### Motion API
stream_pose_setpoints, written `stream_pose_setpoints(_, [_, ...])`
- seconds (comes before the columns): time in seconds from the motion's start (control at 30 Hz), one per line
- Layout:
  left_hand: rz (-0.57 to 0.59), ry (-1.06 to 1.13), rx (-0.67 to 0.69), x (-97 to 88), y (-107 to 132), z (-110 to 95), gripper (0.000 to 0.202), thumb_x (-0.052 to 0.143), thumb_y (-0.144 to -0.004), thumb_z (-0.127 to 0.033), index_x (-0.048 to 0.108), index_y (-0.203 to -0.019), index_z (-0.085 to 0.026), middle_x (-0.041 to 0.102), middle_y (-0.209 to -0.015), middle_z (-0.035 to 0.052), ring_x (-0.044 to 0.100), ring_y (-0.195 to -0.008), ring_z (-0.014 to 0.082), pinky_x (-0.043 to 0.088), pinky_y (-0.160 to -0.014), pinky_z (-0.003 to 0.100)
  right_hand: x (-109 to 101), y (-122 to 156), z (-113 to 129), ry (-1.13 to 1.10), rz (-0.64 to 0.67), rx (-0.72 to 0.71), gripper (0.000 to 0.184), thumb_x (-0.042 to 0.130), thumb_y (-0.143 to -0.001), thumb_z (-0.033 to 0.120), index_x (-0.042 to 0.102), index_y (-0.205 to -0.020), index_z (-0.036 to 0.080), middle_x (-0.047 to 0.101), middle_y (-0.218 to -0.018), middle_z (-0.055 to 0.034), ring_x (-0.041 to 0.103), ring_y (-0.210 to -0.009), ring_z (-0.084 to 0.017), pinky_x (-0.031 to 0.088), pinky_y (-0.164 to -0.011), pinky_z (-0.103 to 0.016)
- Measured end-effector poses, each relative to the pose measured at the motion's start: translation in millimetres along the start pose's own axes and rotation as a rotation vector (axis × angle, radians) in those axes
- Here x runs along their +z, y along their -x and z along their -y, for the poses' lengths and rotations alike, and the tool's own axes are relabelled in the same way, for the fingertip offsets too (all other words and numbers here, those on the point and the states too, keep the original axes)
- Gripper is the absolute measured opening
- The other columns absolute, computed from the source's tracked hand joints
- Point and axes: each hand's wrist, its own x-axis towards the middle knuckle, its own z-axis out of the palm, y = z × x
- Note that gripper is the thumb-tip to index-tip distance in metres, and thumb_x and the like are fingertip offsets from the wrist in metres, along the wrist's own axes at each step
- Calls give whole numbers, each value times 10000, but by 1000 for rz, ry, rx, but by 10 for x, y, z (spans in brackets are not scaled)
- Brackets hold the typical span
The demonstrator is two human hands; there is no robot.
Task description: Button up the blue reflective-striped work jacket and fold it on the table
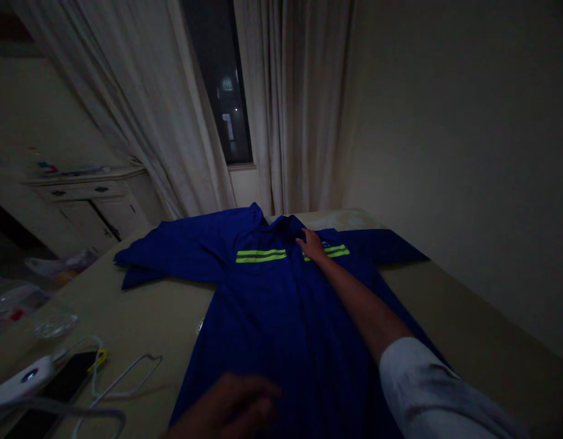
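Resting my right hand point(312, 245) flat on the blue shirt point(281, 317) by its collar, grip open and empty; my left hand point(231, 405) blurs, grip unreadable. Uneven pulling could rumple the front.

We are in a dim room. Pale curtains point(139, 116) hang either side of a dark window point(220, 85), where small lights show outside. A plain cream wall point(459, 140) runs along our right; a white cabinet point(87, 195) with drawers stands left.

Your head camera looks forward and slightly down, close over the blue jacket point(281, 305), facing the window point(220, 79) upper centre.
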Motion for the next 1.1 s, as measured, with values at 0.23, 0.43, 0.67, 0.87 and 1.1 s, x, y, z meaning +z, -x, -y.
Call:
stream_pose_setpoints(0.23, [-301, -707, 261, -326, -1019, 494, 495, 489, -1050, -457, 518, -1535, -364, 517, -1601, 44, 475, -1483, 267, 283, -1273, 608, 22, -683, 42, -93, 5, 214, 888, 673, -912, 612, 365, -1608, 153, 418, -1633, -208, 415, -1498, -348, 350, -1196, -466])
stream_pose_setpoints(0.43, [-224, -721, 222, -293, -962, 551, 510, 482, -1056, -483, 471, -1559, -401, 482, -1626, 18, 473, -1486, 256, 317, -1270, 592, 125, -1034, 90, -154, 36, 380, 905, 730, -847, 571, 417, -1584, 149, 507, -1560, -244, 496, -1425, -430, 350, -1156, -635])
stream_pose_setpoints(0.67, [-231, -668, 221, -312, -990, 512, 501, 497, -1049, -491, 497, -1541, -398, 501, -1613, 14, 490, -1469, 259, 304, -1269, 601, -290, -855, 59, -193, 19, 137, 384, 639, -832, 266, 754, -1192, 196, 736, -1279, -95, 645, -1240, -298, 474, -1069, -408])
stream_pose_setpoints(0.87, [-262, -626, 218, -311, -1020, 499, 468, 536, -1029, -475, 564, -1487, -383, 532, -1590, 23, 500, -1458, 267, 295, -1262, 603, -693, 31, -88, -173, 569, -352, 305, 785, -772, 449, 786, -947, 199, 767, -990, -72, 700, -950, -257, 538, -927, -369])
stream_pose_setpoints(1.1, [-365, -455, 239, -274, -984, 510, 443, 572, -996, -441, 639, -1418, -323, 601, -1523, 60, 544, -1414, 256, 315, -1265, 531, -165, 680, 408, 82, 352, -353, 611, 525, -1018, 582, 562, -1509, 220, 463, -1624, -143, 409, -1508, -313, 281, -1239, -515])
